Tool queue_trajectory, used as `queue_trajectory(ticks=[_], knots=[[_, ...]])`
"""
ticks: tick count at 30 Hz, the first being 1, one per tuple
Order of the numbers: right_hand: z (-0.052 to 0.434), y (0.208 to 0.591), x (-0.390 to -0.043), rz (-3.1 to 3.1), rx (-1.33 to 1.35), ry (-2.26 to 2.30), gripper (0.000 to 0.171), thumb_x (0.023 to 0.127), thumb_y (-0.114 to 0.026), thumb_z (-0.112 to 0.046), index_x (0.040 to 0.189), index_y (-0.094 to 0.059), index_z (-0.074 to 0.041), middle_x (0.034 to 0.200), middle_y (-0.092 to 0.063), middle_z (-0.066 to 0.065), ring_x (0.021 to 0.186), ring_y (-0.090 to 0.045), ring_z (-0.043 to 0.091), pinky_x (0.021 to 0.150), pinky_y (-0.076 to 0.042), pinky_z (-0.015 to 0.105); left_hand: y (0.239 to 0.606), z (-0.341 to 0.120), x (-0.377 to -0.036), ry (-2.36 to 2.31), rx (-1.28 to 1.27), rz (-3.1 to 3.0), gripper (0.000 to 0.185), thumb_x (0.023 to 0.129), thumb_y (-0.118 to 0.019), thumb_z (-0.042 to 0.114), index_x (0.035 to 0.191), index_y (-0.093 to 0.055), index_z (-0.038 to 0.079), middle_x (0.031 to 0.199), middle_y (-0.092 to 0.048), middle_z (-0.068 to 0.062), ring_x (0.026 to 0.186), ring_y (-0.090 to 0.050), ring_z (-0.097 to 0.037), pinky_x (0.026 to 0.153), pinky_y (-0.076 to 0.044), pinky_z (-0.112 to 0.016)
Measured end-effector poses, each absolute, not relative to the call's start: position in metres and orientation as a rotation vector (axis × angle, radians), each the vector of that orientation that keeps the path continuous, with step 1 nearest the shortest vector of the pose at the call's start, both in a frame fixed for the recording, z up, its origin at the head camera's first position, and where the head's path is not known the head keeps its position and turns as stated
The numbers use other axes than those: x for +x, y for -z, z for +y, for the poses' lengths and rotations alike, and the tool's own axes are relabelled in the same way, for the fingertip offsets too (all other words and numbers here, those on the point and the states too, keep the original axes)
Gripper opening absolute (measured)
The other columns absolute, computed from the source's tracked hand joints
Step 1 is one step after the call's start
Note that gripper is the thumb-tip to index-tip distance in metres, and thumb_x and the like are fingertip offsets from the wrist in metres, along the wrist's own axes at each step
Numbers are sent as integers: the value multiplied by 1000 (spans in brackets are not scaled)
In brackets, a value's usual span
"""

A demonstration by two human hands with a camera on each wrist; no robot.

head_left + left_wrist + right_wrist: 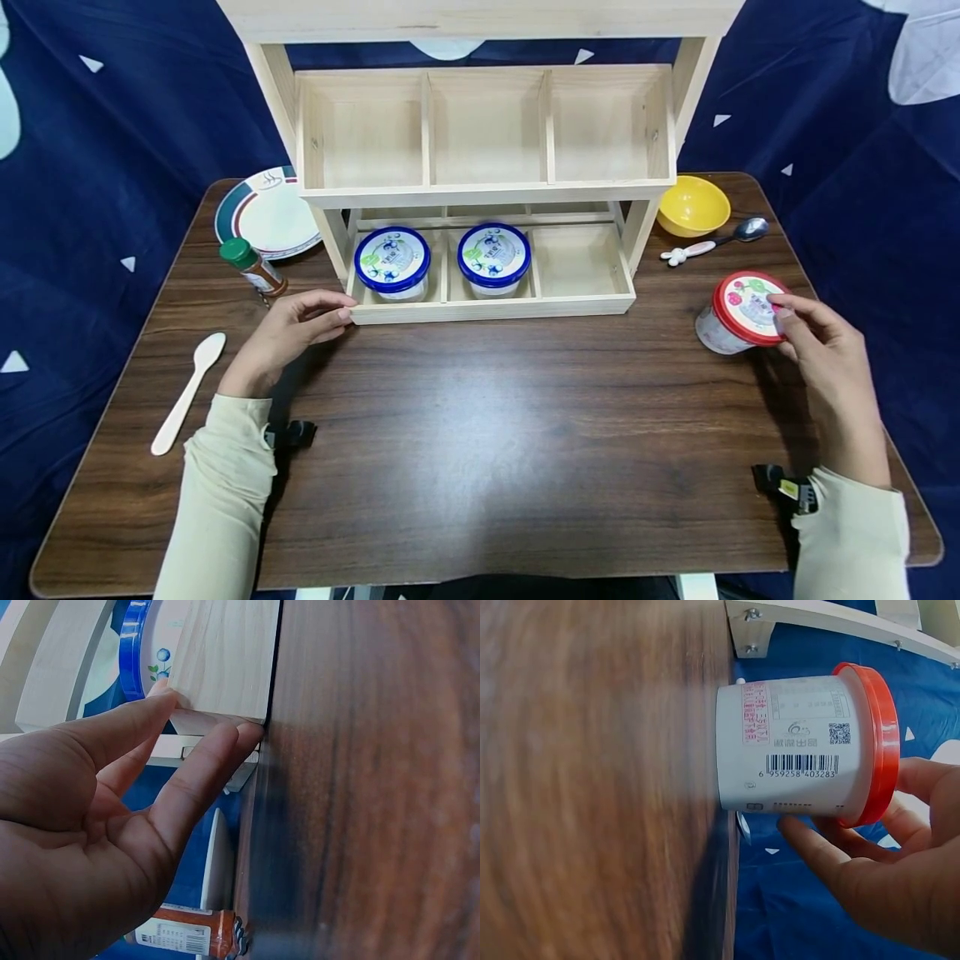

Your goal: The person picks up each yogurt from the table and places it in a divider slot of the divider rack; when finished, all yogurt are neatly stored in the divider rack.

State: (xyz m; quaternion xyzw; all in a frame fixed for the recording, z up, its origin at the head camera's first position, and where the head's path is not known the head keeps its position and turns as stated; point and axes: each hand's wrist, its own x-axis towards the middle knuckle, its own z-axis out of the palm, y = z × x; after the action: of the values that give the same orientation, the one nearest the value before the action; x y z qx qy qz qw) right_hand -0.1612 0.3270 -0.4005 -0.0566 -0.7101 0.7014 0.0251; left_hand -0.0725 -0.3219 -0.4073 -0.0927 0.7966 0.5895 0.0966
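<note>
My right hand (828,350) grips a white tub with a red lid (738,312), fingers over the lid's right edge. The tub's barcode side shows in the right wrist view, where its base is right at the tabletop. My left hand (296,329) touches the left front corner of the lower wooden drawer (491,312) with extended fingertips. Inside this pulled-out drawer, a blue-lidded tub (392,260) sits in the left compartment and another blue-lidded tub (493,257) in the middle one. The right compartment (577,262) holds nothing.
Above is the upper drawer (487,196) with three bare compartments. Left of the wooden rack stand plates (277,212) and a green-capped spice bottle (251,265); a white spoon (187,396) lies nearer. A yellow bowl (693,207) and a metal spoon (716,243) are behind the red-lidded tub.
</note>
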Motion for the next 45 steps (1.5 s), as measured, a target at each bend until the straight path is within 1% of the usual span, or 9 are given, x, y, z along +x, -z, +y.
queue_trajectory(ticks=[6,11,14,21,24,28,35,40,45], knots=[[328,406,-162,-2171,-141,-2262,26,108,-66,-3,129,-77,-13,118,-60,-2,97,-61,5,71,-59,10,407,-323,-72,-1722,-285,2368,37,111,-65,12,141,-61,-10,123,-67,0,107,-71,-4,98,-61,-26],[326,410,-161,-2106,-134,-2360,27,110,-63,-4,134,-72,-11,124,-53,1,101,-61,8,73,-62,14,406,-323,-71,-1724,-285,2371,38,111,-65,12,141,-61,-10,125,-66,-1,107,-71,-5,98,-62,-26],[323,411,-160,-2085,-136,-2364,29,110,-62,-5,137,-71,-9,125,-52,2,97,-63,7,73,-62,15,405,-323,-70,-1722,-285,2373,38,111,-65,11,141,-60,-10,126,-65,-3,107,-71,-5,98,-62,-26],[320,410,-160,-2070,-144,-2347,29,111,-59,-3,136,-72,-9,125,-51,4,90,-68,5,72,-62,14,405,-321,-72,-1722,-277,2378,37,111,-65,10,141,-61,-10,126,-65,-3,107,-71,-5,98,-62,-26],[317,407,-162,-2068,-137,-2340,29,111,-58,-2,137,-71,-7,125,-50,4,97,-65,7,75,-62,13,406,-321,-72,-1726,-276,2380,36,111,-65,10,141,-61,-10,124,-66,-2,106,-71,-4,98,-62,-26],[311,401,-165,-2098,-163,-2299,30,111,-58,-2,138,-70,-8,123,-50,3,106,-57,11,78,-61,12,407,-320,-72,-1737,-271,2378,36,111,-64,9,140,-60,-11,122,-66,0,106,-71,-4,98,-62,-26],[300,392,-170,-2122,-214,-2271,30,110,-59,-1,135,-70,-12,114,-46,6,103,-54,11,75,-61,11,407,-321,-72,-1751,-266,2371,36,111,-64,9,140,-60,-12,119,-68,3,106,-72,-5,97,-62,-26],[293,385,-173,-2105,-193,-2289,31,110,-58,0,136,-69,-11,115,-45,6,102,-53,13,74,-61,12,406,-321,-72,-1738,-277,2375,36,111,-64,9,141,-61,-11,121,-68,2,106,-71,-5,98,-62,-26],[288,381,-175,-2096,-152,-2288,29,109,-60,-1,134,-70,-13,110,-45,7,92,-53,12,64,-57,10,406,-321,-73,-1725,-291,2371,36,111,-64,10,141,-61,-10,121,-68,0,106,-72,-5,98,-62,-26]])
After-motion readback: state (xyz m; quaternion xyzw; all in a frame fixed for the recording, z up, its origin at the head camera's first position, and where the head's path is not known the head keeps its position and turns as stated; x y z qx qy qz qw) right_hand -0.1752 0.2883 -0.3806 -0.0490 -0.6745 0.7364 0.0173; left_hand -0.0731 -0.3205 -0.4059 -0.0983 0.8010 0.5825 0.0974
